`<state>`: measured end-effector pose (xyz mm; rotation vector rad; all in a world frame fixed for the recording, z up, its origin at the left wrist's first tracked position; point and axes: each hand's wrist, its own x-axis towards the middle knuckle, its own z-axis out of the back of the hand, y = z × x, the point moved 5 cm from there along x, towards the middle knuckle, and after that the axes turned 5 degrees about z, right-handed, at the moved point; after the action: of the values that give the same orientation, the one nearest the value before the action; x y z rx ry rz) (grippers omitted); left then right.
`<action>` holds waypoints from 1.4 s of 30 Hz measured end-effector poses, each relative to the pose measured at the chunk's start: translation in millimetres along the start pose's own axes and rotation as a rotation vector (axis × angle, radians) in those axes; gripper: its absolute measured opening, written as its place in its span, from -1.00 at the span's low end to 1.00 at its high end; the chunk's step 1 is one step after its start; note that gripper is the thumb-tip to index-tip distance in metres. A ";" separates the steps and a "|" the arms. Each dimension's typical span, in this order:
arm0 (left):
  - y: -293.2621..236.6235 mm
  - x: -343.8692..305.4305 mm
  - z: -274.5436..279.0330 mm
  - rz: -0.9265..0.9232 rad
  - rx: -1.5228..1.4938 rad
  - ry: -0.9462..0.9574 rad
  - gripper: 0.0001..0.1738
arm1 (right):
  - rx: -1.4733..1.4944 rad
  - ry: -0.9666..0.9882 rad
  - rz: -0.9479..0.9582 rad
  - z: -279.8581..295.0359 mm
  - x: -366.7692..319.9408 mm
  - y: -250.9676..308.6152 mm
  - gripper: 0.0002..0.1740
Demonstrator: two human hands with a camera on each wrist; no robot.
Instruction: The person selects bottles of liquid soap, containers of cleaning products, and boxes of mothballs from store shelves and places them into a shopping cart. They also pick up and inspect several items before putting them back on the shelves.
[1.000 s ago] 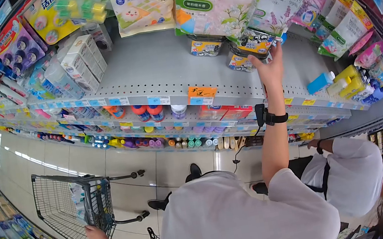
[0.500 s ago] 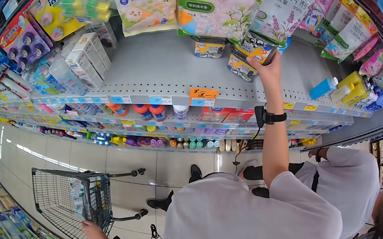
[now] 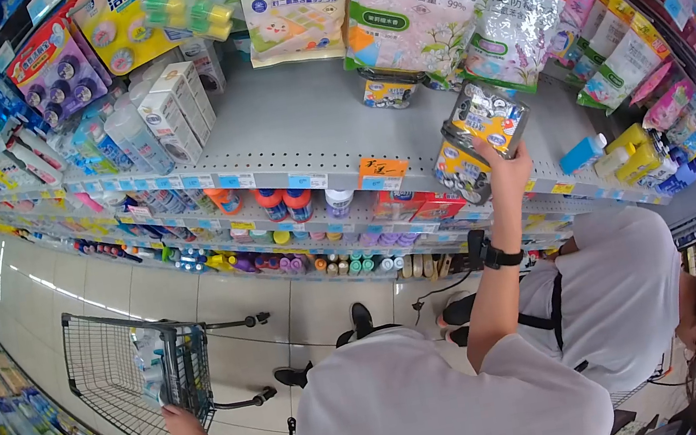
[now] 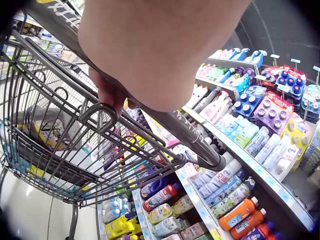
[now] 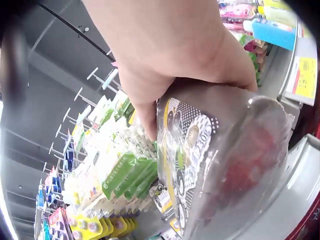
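My right hand [image 3: 506, 165] grips a dark plastic tub [image 3: 488, 115] with a yellow-and-black cartoon label, thumb on its near side. A matching tub [image 3: 462, 167] sits right against it, overlapping the shelf's front edge in the head view. Up close in the right wrist view, the gripped tub [image 5: 235, 160] shows grey sides, a glossy clear surface and "230" on its label. A third such tub [image 3: 389, 91] stands farther back, below the hanging bags. Low on the left, my left hand [image 3: 185, 425] holds the handle [image 4: 192, 132] of a wire shopping cart [image 3: 118, 372], fingers curled round the bar.
White bags of tablets [image 3: 415, 11] hang above the grey shelf [image 3: 287, 118]. White boxes [image 3: 174, 108] and bottles stand left, a blue bottle [image 3: 584, 153] right. Packages [image 4: 50, 135] lie in the cart. Another person [image 3: 615, 293] is close on the right.
My right hand has closed round the tub and drawn it, with the matching one, toward the shelf's front edge. The left hand stays on the cart handle. The other person has shifted nearer the shelf.
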<state>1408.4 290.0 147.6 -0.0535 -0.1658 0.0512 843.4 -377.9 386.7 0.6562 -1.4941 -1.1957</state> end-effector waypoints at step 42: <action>59.0 41.8 80.1 0.423 -1.680 0.498 -0.06 | 0.402 2.053 -1.021 -407.6 -739.3 145.9 -0.31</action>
<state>1433.5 355.1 230.0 -1.7657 0.3473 0.3060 1465.1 183.4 206.8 2.0837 0.5219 -0.2200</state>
